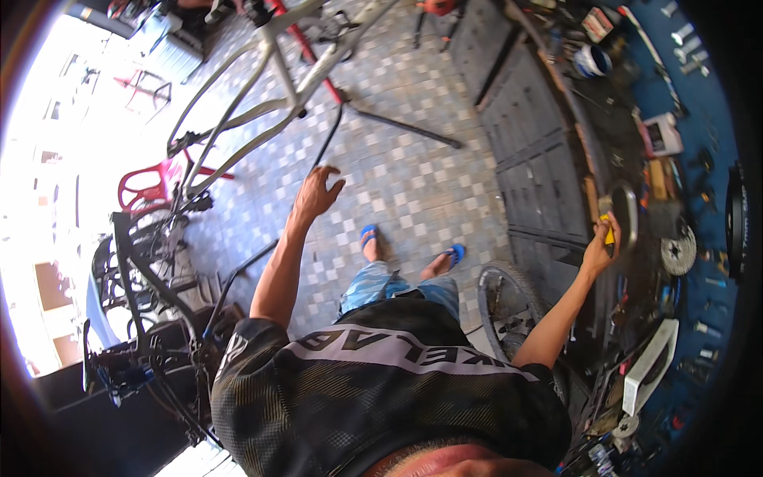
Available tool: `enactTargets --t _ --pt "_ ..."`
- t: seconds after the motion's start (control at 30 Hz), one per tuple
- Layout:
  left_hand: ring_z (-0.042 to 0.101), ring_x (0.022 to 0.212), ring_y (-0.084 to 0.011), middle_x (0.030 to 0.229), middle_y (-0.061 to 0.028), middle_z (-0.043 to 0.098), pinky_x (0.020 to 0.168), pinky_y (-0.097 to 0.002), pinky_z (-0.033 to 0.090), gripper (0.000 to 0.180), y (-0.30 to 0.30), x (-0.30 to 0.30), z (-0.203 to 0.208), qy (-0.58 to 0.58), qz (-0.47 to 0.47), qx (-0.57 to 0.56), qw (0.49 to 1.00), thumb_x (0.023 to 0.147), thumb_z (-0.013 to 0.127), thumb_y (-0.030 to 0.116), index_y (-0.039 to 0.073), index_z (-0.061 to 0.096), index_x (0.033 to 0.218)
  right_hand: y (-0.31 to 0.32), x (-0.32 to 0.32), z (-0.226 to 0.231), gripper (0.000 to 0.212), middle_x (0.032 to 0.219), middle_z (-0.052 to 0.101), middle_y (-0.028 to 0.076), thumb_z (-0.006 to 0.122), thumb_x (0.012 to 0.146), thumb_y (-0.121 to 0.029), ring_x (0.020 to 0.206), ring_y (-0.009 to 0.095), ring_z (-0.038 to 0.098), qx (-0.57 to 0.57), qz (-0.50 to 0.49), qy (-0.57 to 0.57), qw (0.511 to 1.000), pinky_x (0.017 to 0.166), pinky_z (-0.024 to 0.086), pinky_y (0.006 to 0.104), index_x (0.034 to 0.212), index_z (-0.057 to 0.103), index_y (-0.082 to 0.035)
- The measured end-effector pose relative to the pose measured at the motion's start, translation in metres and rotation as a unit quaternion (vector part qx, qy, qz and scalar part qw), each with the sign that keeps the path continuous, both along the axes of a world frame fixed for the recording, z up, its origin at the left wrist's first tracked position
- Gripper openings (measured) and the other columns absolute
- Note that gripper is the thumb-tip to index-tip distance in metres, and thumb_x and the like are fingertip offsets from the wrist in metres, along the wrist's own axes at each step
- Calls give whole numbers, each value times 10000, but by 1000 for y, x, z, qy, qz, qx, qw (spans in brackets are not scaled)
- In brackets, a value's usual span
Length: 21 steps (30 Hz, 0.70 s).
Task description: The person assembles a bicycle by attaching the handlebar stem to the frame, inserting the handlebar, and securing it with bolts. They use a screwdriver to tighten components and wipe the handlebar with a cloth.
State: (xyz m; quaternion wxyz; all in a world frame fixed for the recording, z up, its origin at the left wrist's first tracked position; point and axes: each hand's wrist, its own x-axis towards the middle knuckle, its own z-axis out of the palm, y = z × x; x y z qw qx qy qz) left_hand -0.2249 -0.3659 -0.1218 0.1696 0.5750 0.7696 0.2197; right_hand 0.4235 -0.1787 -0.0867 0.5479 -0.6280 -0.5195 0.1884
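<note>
My left hand [319, 193] is held out over the tiled floor with nothing in it, its fingers curved and the thumb apart. Beyond it stands a pale bicycle frame [296, 94] on a red and black repair stand [338, 97]. Out to the right, my right hand [600, 253] is closed round the yellow handle of what looks like a paintbrush [609, 228]. The brush end points away from me, over the cluttered workbench [608, 171]. Beside the brush lies a curved metallic object [630, 211], whose kind I cannot make out.
Dark cabinets [532, 135] run below the workbench. A brake disc [679, 248] and a white tub [592, 60] are along the bench side. A bicycle wheel [509, 306] stands by my right arm. Bicycle parts [151, 318] and a red chair [151, 187] are at the left.
</note>
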Motion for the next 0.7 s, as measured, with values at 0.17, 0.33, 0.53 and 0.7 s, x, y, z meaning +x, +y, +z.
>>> enactTargets --t 0.17,0.33,0.53,0.7 --pt "662 1088 -379 1135 -172 701 924 -484 533 278 11 -116 35 173 31 30 984 925 751 264 72 714 1123 -39 -227 -34 336 1210 692 105 663 1046 -236 1059 203 717 -166 196 230 939 851 601 297 1322 622 -49" --pt "687 1103 -350 1140 -189 719 919 -500 539 412 32 -212 25 311 63 -79 945 991 671 447 59 704 1123 -59 -462 -123 215 1111 734 77 686 1030 -178 961 158 745 -253 368 319 836 776 616 283 1210 673 -63" --pt "736 1015 -411 1012 -212 769 885 -543 564 580 38 -246 -9 223 92 -249 938 1078 428 574 61 697 1094 -35 -674 -152 136 933 697 62 735 977 -72 803 122 671 -124 370 401 829 705 558 270 1079 669 -10" --pt "742 985 -416 972 -211 771 869 -542 568 568 44 -241 -3 222 87 -246 939 1091 421 539 42 697 1086 -26 -749 -190 131 922 683 53 733 964 -71 841 125 644 -49 294 398 868 746 545 284 1045 652 -6"
